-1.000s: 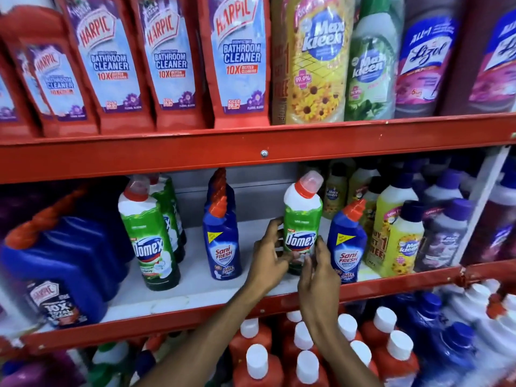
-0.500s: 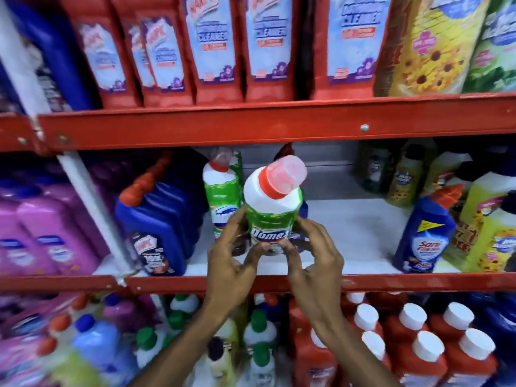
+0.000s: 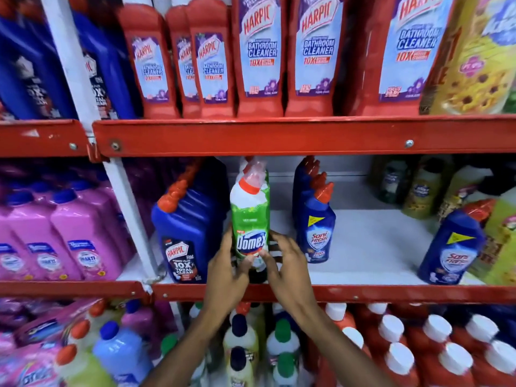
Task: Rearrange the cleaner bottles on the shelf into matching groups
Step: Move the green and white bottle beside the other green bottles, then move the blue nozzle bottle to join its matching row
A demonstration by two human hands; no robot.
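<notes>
A green Domex bottle (image 3: 250, 219) with a white shoulder and red cap stands upright at the front of the middle shelf (image 3: 363, 293). My left hand (image 3: 226, 272) grips its lower left side and my right hand (image 3: 287, 263) grips its lower right side. Another green Domex bottle (image 3: 266, 174) shows partly behind it. Blue Harpic bottles (image 3: 187, 233) stand just left of it. Blue Sani Fresh bottles (image 3: 317, 227) stand just right of it, and one more Sani Fresh bottle (image 3: 449, 247) stands further right.
Red Harpic bathroom cleaner bottles (image 3: 259, 57) fill the upper shelf. Pink bottles (image 3: 78, 236) sit beyond the white upright post (image 3: 125, 196) at left. Yellow-green bottles (image 3: 424, 191) crowd the right rear. White shelf floor (image 3: 377, 247) shows between the Sani Fresh bottles. Capped bottles (image 3: 391, 353) fill the lower shelf.
Both hands carried the Domex bottle leftward from beside the far Sani Fresh bottle. It went from tilted in the air to upright next to the blue Harpic bottles.
</notes>
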